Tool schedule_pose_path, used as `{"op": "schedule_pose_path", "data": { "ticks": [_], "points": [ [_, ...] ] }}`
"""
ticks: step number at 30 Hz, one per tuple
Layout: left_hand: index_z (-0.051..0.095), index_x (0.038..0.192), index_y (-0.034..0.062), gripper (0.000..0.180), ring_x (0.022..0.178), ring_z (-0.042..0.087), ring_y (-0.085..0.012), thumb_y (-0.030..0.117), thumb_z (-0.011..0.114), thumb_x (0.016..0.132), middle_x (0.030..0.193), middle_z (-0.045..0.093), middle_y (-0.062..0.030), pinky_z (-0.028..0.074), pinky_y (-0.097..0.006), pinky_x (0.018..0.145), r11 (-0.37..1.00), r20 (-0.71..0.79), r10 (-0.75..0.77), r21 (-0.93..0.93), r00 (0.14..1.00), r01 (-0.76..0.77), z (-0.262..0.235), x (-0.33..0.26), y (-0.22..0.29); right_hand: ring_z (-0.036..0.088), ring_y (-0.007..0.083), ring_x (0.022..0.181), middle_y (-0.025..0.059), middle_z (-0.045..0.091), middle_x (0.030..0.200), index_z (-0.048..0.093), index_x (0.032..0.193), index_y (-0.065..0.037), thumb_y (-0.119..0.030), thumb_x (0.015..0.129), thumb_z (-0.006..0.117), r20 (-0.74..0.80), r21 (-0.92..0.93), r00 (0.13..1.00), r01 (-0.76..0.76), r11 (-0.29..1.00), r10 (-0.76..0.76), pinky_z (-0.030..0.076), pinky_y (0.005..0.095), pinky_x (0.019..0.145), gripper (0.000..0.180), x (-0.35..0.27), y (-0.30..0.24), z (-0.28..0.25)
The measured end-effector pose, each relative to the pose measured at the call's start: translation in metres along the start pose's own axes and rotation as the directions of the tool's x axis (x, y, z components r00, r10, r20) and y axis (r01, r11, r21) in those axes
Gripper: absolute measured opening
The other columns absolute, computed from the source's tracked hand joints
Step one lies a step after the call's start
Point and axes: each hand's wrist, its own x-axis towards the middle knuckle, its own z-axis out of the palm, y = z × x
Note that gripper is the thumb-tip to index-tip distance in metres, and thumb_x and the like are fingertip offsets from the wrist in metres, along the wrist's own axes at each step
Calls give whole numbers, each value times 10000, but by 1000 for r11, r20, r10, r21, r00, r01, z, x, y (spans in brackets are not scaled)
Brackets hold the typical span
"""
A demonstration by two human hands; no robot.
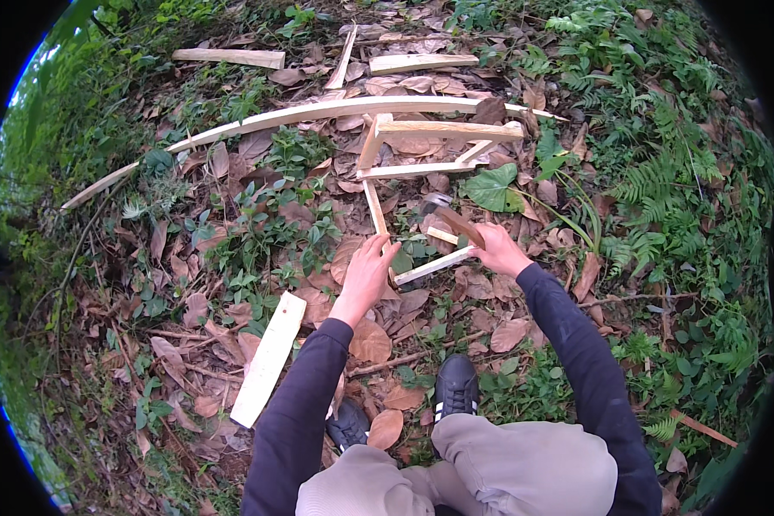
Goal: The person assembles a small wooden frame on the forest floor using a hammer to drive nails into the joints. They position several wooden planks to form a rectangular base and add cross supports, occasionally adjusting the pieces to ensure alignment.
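A small frame of pale wooden strips (443,130), joined at its corners, rests on the leafy ground in front of me. My left hand (365,273) pinches one of its legs (375,209), the near-left one. A hammer (461,225) with a brown wooden handle and a dark metal head is in my right hand (500,250), its head pointing up and left over the frame's near part. A lower strip (434,265) ends at the fingers of my right hand; whether they also grip it I cannot tell.
A long curved wooden strip (318,112) lies behind the frame. Beyond it are loose pieces, among them a board (423,63) and another board (230,57). A flat plank (269,359) lies left of my left forearm. Ferns (662,181) grow at right.
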Motion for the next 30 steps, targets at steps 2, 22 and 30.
{"op": "schedule_pose_path", "data": {
  "ticks": [2,22,30],
  "points": [
    [567,1402,121,576,1403,435,-332,22,576,835,1533,428,-142,452,-468,1058,976,213,78,183,974,-118,6,7,-14,606,421,936,196,646,907,578,969,22,-98,778,795,-12,23,1000,-23,999,23,472,492,822,312,-4,5,5],
    [440,1515,229,732,1445,394,-282,59,602,822,1599,350,-60,377,-503,1133,956,332,24,268,943,-119,7,4,-26,612,360,948,153,662,919,632,997,-11,-111,693,868,-254,-36,967,-45,998,34,473,452,871,397,-15,39,46],
    [489,1483,221,696,1416,432,-263,52,598,817,1593,359,-50,410,-519,1082,957,341,9,271,940,-107,5,8,-23,527,361,1075,156,574,1120,614,978,-17,-152,663,877,-305,-199,946,-178,964,112,446,444,920,432,-17,34,57]
  ]
}}
